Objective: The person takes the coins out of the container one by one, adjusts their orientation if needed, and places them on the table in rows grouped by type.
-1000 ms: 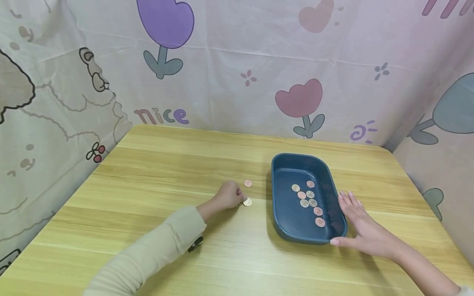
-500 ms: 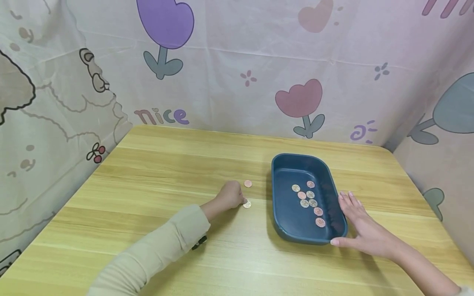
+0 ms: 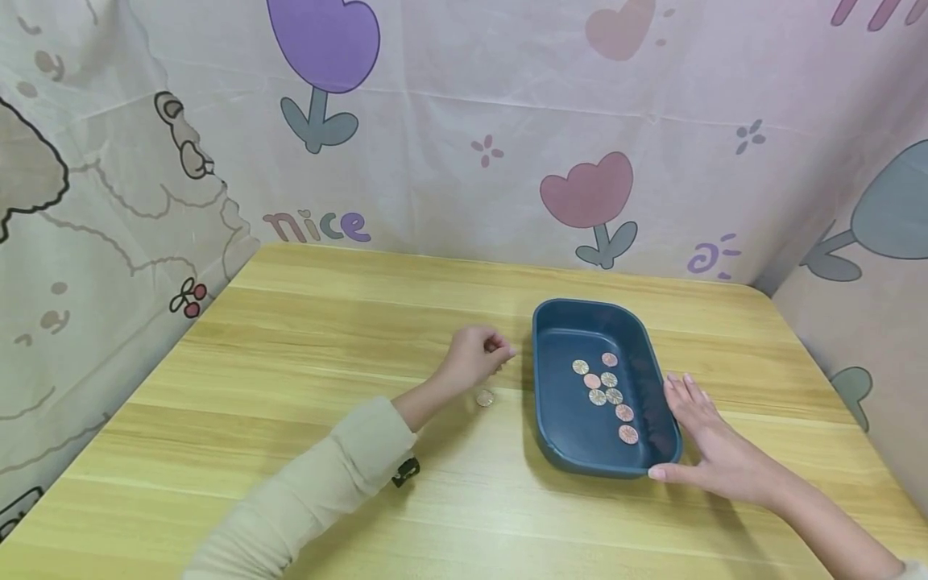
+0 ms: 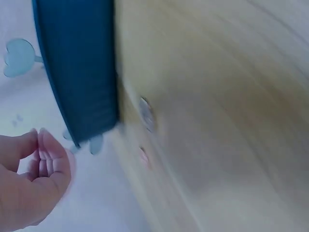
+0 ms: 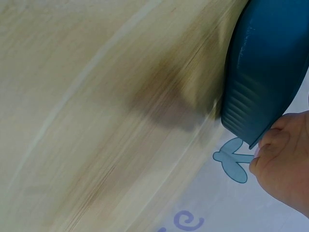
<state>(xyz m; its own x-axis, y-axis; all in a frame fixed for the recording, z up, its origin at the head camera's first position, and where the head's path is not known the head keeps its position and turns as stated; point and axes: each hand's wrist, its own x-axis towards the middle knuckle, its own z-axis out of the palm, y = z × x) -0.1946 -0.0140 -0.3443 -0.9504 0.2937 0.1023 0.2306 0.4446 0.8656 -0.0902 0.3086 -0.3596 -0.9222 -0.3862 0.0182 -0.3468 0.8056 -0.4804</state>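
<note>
My left hand (image 3: 474,358) is raised above the table just left of the blue tray (image 3: 535,379), its thumb and forefinger pinched together. In the left wrist view the left hand (image 4: 36,179) has its fingertips meeting beside the tray wall (image 4: 79,72); the coin in the pinch is hidden by them. A brownish coin (image 3: 485,398) lies on the table below this hand. The left wrist view also shows a pinkish coin (image 4: 144,155) there, which the hand covers in the head view. My right hand (image 3: 714,455) rests spread against the tray's right side, thumb at its near corner.
Several gold and copper coins (image 3: 597,397) lie flat inside the tray. The wooden table (image 3: 348,322) ends at a patterned cloth (image 3: 435,185) behind. A small dark device (image 3: 406,470) sits at my left wrist.
My left hand has lifted from the gold coin and moved right and away from me, towards the tray. A browner coin now shows where the gold one was. The right hand stays put.
</note>
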